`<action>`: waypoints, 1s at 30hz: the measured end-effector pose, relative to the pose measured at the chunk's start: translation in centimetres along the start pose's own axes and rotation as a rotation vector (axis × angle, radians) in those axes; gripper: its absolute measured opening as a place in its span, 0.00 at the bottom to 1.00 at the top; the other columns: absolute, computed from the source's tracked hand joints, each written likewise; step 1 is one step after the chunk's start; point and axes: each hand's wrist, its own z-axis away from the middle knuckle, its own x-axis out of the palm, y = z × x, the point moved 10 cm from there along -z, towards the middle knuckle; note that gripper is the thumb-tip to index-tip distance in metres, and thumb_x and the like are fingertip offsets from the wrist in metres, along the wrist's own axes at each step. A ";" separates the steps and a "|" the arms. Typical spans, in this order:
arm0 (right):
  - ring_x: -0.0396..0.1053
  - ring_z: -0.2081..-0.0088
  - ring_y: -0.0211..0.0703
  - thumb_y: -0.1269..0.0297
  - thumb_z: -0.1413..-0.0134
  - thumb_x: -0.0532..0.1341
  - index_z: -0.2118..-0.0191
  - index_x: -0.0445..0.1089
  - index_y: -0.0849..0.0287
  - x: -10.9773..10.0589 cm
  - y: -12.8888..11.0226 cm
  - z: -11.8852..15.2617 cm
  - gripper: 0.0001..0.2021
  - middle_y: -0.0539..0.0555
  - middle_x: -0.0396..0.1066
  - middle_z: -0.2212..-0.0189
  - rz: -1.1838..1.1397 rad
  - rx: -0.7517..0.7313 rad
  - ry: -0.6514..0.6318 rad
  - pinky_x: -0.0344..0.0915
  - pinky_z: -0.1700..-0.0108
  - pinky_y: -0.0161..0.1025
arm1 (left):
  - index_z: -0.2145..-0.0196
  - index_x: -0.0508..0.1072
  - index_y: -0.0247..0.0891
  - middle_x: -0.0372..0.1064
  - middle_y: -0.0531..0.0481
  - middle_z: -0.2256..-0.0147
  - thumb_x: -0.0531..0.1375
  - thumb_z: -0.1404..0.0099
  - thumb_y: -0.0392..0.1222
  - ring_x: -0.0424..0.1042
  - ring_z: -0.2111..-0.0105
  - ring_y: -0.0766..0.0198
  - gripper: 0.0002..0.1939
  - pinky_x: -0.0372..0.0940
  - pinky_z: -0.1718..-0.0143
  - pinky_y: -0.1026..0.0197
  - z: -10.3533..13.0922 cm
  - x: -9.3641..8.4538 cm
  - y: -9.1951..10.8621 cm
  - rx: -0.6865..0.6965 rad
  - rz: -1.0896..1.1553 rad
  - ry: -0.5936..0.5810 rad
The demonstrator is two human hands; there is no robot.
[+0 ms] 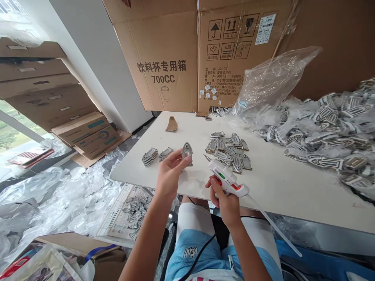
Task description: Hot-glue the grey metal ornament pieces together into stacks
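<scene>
Pinched a grey arch-shaped frame [187,149] upright between thumb and fingers of the left hand [172,171], over the white table [272,183] near its front edge. Clasped a white glue gun [226,178] in the right hand [227,203], just right of the frame, with its nozzle apart from it. Saw a stack of like frames [149,157] left of the left hand, toward the table's left edge, and a loose heap of frames [230,151] beyond the glue gun. Could not judge the material surely; looked metallic.

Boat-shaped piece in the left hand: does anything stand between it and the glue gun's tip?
Nothing visible does: white tabletop shows in the gap between the piece and the glue gun. The pile lies beyond the gun.
</scene>
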 end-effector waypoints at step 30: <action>0.50 0.79 0.36 0.41 0.40 0.69 0.64 0.74 0.57 0.1 1.0 0.5 0.22 0.43 0.55 0.82 0.110 0.075 0.014 0.56 0.75 0.36 | 0.59 0.83 0.39 0.81 0.47 0.62 0.77 0.44 0.50 0.77 0.64 0.60 0.19 0.69 0.62 0.60 0.1 -0.1 -0.9 -0.051 -0.074 0.055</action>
